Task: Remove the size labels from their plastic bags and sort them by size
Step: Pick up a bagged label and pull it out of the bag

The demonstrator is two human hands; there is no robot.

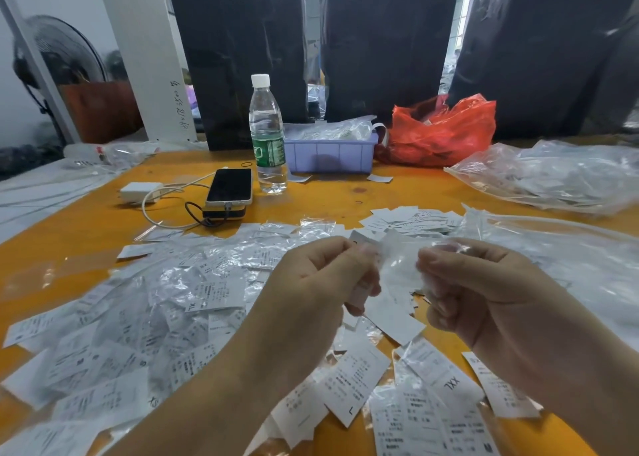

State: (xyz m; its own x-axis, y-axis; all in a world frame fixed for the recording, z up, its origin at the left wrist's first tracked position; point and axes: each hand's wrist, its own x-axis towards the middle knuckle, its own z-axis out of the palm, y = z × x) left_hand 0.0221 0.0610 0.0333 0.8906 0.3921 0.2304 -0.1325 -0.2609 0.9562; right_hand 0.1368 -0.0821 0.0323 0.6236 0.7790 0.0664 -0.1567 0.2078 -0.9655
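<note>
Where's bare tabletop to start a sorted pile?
Bare orange table between the water bottle, lilac bin and far label pile; also left of the phone. Crowded: bagged labels under both hands.

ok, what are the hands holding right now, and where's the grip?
Both hands hold one small clear plastic bag with labels in it: left hand pinches its left end, right hand its right end. Motion blur hides the exact finger contact.
</note>
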